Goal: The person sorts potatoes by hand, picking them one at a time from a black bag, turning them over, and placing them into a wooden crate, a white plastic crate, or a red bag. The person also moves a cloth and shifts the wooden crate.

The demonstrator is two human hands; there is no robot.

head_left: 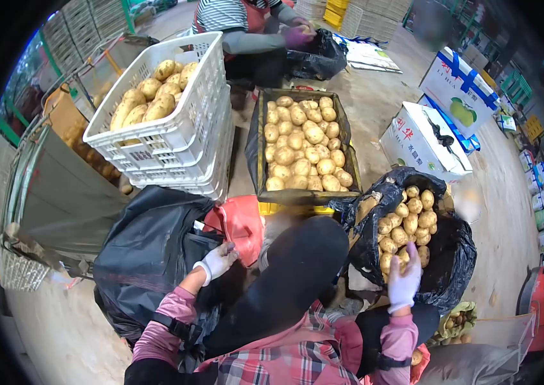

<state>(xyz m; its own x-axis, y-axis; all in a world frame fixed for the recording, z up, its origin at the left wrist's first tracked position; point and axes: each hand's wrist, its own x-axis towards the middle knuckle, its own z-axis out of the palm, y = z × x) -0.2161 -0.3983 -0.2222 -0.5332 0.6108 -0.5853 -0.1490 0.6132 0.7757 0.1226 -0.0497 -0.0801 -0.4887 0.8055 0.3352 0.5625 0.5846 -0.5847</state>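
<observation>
My left hand [218, 262], in a white glove, has its fingers curled together at the lower edge of a red plastic bag [244, 224], beside black plastic sheeting [150, 256]. I cannot tell what is between those fingers. On the right, my white-gloved right hand [405, 279] reaches over potatoes [409, 221] in a container lined with a black plastic bag [455, 256]. Its fingers are stretched and apart, right at the lower potatoes. In front of my knee, a black-lined crate [261, 154] holds many potatoes [304, 144] in rows.
Stacked white plastic crates [156, 138], the top one holding larger potatoes, stand at the left. White fruit cartons [423, 138] sit at the right. Across from me, a person in purple gloves [297, 37] handles a black bag [317, 58]. A green-netted bag [458, 321] lies lower right.
</observation>
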